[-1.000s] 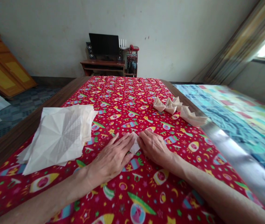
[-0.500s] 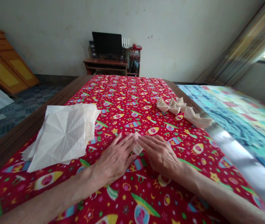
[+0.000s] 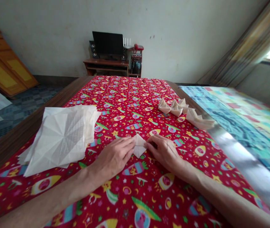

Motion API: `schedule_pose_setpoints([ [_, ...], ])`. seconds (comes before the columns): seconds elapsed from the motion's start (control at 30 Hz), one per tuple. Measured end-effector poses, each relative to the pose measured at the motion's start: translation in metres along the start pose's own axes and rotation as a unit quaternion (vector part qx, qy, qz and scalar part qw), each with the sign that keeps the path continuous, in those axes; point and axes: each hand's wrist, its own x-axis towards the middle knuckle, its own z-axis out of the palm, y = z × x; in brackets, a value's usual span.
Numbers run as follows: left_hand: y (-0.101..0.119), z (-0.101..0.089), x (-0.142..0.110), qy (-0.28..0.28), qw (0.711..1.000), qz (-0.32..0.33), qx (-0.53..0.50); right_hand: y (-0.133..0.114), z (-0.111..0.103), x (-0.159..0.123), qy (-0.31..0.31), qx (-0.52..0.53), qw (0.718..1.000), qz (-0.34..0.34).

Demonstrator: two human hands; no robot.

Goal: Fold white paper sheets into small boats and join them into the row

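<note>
A small piece of white paper point(image 3: 139, 149), folded into a diamond, lies on the red patterned cloth between my hands. My left hand point(image 3: 114, 155) rests on the cloth, its fingers pressed together over the paper's left corner and holding it. At the right corner, my right hand point(image 3: 164, 152) pinches the edge between thumb and forefinger; its other fingers are curled. To the left lies a stack of creased white paper sheets point(image 3: 61, 136). Several folded paper boats point(image 3: 198, 119) stand in a group toward the right edge of the cloth.
The red cloth point(image 3: 135, 87) covers a dark wooden table point(image 3: 54, 103). Right of it is a bed with a blue and checked cover point(image 3: 220, 110). By the far wall, a desk point(image 3: 106, 63) carries a monitor point(image 3: 108, 46) and speakers. A wooden cabinet point(image 3: 6, 66) stands left.
My hands have moved apart, showing more of the folded paper. The right fingers, stretched over its top before, now pinch its right corner. The view has shifted slightly.
</note>
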Motion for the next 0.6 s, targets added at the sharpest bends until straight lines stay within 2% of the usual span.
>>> schedule_pose_setpoints([
  [0.1,-0.013,0.000,0.004,0.039,0.995,-0.059,-0.074,-0.001,0.001,0.002,-0.006,0.000,1.000,0.013],
  [0.3,-0.022,-0.001,0.009,0.025,0.981,-0.158,-0.111,0.001,0.002,0.002,-0.008,-0.001,1.000,0.008],
  [0.47,-0.020,-0.002,0.011,-0.010,0.983,-0.161,-0.092,0.002,0.004,0.001,-0.003,-0.026,1.000,0.002],
  [0.6,-0.020,0.000,0.011,-0.023,0.987,-0.157,-0.039,0.001,0.005,0.002,0.004,-0.064,0.998,-0.005],
])
